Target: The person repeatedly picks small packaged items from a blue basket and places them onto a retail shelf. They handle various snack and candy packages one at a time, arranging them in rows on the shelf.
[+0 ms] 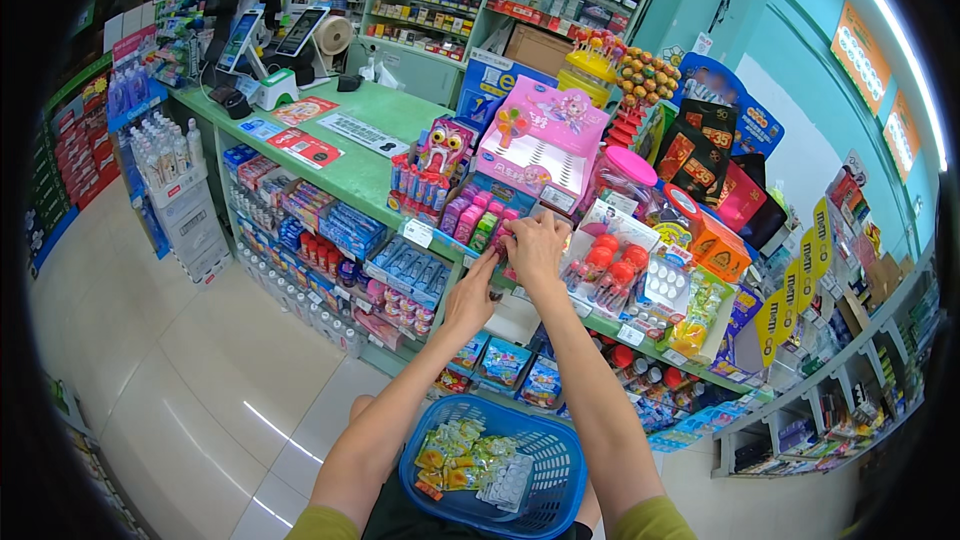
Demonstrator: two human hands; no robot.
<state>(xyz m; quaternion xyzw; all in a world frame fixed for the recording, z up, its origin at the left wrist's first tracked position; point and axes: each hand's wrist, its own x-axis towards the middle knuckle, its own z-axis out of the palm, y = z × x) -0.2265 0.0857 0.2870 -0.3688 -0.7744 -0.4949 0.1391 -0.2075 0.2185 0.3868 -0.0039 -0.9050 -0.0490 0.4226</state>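
Observation:
My left hand (pixel 471 298) and my right hand (pixel 537 251) meet at the counter's front edge. Their fingertips are at the front of a display box of small pink, purple and green plastic bottles (pixel 470 223). A small dark pink item shows between the fingertips, mostly covered, so I cannot tell which hand grips it. Just above my right hand stands a pink display carton (pixel 541 131) with rows of slots. Below my forearms, a blue plastic basket (pixel 551 484) at my lap holds yellow-green candy packets (pixel 457 457) and clear blister packs (pixel 508 481).
A green counter (pixel 360 109) carries two tablet screens (pixel 240 40) and printed cards at the left. Beside my right hand is a box of red-capped candies (pixel 611 262). Shelves of packaged sweets (pixel 337 229) fill the counter front. Boxed bottles (pixel 176 187) stand on the floor left.

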